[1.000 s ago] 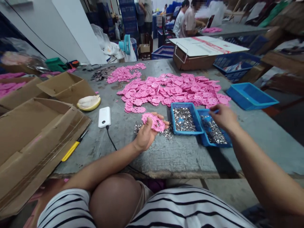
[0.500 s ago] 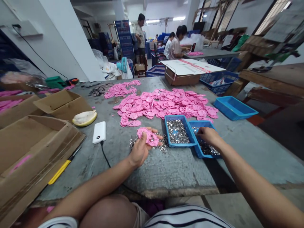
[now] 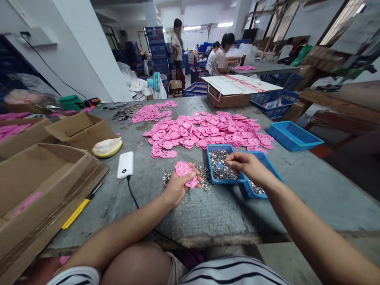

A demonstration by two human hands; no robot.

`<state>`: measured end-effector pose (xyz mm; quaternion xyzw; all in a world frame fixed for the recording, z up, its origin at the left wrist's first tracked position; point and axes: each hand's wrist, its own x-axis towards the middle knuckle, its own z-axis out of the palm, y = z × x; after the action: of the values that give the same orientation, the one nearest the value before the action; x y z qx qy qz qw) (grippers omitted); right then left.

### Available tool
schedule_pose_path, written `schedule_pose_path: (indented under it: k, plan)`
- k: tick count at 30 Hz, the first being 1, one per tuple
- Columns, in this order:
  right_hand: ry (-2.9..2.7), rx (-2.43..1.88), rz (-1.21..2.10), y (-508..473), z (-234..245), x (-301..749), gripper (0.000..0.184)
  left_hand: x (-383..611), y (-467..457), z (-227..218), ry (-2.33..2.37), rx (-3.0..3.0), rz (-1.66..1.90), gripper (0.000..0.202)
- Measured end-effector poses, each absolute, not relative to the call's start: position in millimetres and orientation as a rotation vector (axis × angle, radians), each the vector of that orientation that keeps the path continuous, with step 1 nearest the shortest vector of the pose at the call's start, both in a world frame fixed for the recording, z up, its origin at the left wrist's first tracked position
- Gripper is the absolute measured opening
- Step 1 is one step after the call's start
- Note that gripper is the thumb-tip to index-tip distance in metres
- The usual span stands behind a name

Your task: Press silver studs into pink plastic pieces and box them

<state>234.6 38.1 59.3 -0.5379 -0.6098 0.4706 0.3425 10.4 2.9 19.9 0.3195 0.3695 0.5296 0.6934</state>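
Observation:
My left hand (image 3: 177, 186) is closed on a flat pink plastic piece (image 3: 183, 168) with small holes, its thumb lying across the front. Beneath that hand, loose small shiny metal parts (image 3: 204, 183) are scattered on the table. My right hand (image 3: 245, 164) hovers above the blue tray of small metal parts (image 3: 221, 182), thumb and fingertips pinched together. Whatever sits between those fingertips is too small to make out. A second blue tray (image 3: 252, 194) with metal parts stands to the right, partly hidden by my right hand and forearm.
A broad heap of pink pieces (image 3: 204, 130) lies beyond the trays. Another blue tray (image 3: 293, 136) is at the right. On the left are a white power bank (image 3: 125, 165) with a cable, a banana peel (image 3: 107, 147), a yellow cutter (image 3: 75, 213) and cardboard boxes (image 3: 77, 128). People work behind.
My right hand has risen from the right-hand tray and moved left over the other tray. My left hand has turned the pink piece, and its thumb now crosses the front.

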Motion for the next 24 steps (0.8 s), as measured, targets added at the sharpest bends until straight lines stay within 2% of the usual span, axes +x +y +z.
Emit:
schedule_pose_path:
  k: [4,7,16,24]
  plan:
    - [-1.680,-1.256,1.509,26.8,53.4,193.0,0.030,11.3,0.8,19.6,0.883,0.781,1.172,0.049]
    - [-1.681,-1.258,1.547,25.1,46.1,176.0,0.034,12.0,-0.8,20.2,0.917,0.836,1.144,0.048]
    - [-1.848,-1.235,1.485,25.2,54.4,173.1,0.023,13.9,-0.7,21.8,0.945,0.905,1.039,0.046]
    - [-2.213,-1.253,1.116,19.5,64.9,167.1,0.020,15.2,-0.9,25.8,1.046,0.965,1.003,0.043]
